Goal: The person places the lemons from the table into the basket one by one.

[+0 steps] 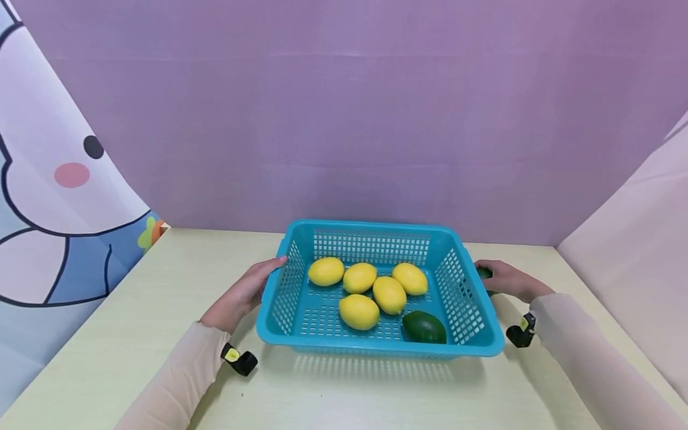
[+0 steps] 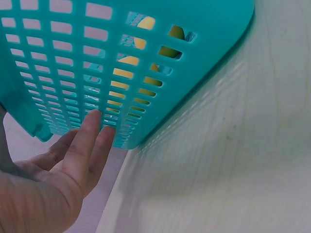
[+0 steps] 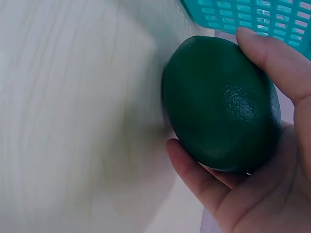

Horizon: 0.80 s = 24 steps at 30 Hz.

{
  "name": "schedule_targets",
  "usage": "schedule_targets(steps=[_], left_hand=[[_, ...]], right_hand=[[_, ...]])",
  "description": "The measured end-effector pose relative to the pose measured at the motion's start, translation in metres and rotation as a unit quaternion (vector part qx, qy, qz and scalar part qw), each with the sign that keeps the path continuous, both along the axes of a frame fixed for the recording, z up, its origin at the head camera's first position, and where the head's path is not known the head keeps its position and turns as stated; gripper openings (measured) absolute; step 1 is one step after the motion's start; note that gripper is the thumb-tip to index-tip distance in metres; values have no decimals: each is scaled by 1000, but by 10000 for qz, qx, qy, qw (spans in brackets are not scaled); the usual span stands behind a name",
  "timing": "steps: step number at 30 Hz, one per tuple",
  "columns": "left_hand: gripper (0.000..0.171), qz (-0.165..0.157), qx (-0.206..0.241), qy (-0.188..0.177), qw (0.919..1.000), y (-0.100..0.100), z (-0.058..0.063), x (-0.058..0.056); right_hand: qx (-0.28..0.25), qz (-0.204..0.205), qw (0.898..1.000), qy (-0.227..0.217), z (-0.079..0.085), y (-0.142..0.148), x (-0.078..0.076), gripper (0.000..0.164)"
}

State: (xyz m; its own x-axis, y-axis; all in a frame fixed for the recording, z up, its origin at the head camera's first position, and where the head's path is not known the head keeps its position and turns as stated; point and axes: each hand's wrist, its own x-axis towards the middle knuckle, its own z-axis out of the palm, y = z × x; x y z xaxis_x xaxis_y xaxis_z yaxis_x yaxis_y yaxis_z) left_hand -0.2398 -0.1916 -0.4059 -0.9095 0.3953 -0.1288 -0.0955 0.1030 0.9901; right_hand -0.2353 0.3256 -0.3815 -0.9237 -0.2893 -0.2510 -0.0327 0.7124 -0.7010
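Note:
A blue plastic basket [image 1: 376,345] stands on the table with several yellow lemons [image 1: 359,312] and one dark green avocado [image 1: 424,327] inside. My left hand [image 1: 248,292] grips the basket's left side, thumb over the rim. In the left wrist view its fingers [image 2: 83,150] reach along the outside of the slotted wall. Just outside the basket's right side, my right hand [image 1: 507,279] holds a second avocado [image 3: 221,104]. The right wrist view has the thumb on one side of this fruit and the fingers curled round the other, close over the tabletop.
The pale wooden table [image 1: 301,400] extends around the basket. A purple cloth [image 1: 355,119] hangs behind it, a cartoon-printed sheet [image 1: 48,239] is on the left, and a pale cloth [image 1: 639,239] is on the right.

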Motion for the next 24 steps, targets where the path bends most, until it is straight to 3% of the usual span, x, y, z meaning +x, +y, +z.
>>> schedule_targets(steps=[13,24], left_hand=[[67,67,27,30,10000,2,-2,-1],[69,151,22,-23,9999,3,-2,0]], right_hand=[[195,-166,9989,400,1,11,6,52],[-29,-443,9967,682,8,22,6,52]])
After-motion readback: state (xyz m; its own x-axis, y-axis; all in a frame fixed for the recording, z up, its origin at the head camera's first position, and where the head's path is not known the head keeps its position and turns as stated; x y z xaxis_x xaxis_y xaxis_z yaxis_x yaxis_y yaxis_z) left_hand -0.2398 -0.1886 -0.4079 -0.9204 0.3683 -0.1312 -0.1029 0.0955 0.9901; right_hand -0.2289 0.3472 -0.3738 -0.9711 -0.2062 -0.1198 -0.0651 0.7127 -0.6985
